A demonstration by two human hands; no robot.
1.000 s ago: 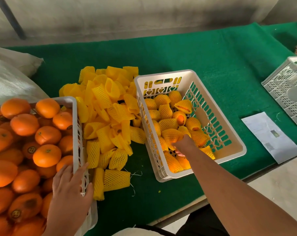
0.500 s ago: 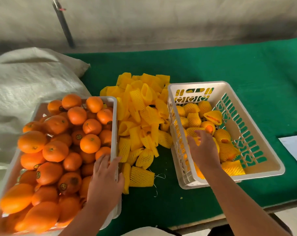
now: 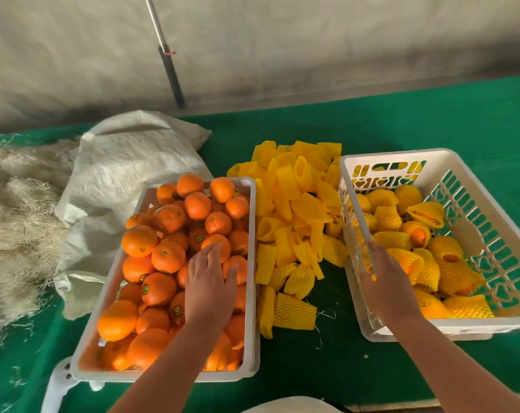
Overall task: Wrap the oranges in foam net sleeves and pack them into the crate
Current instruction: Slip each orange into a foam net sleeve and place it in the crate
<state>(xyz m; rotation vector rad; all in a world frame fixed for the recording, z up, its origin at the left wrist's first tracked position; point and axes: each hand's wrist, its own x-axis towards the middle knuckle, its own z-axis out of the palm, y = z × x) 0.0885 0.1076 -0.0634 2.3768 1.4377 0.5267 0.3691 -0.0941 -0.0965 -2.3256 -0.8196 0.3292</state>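
A white crate [image 3: 252, 263] on the left is heaped with bare oranges [image 3: 169, 257]. My left hand [image 3: 209, 281] lies flat on the oranges near the crate's right side, fingers straight. A loose pile of yellow foam net sleeves [image 3: 294, 222] lies on the green table between the crates. The white packing crate [image 3: 467, 326] on the right holds several oranges wrapped in sleeves [image 3: 393, 239]. My right hand [image 3: 381, 278] hovers over that crate's left wall with relaxed fingers and holds nothing that I can see.
A white woven sack [image 3: 127, 174] and a heap of straw-like fibre [image 3: 17, 216] lie at the left. A dark pole [image 3: 169, 61] leans against the pale wall behind. The table's front edge runs along the bottom right.
My left hand moved from the orange crate's rim onto the oranges. My right hand drew back out of the packing crate toward its left wall. The view swung left.
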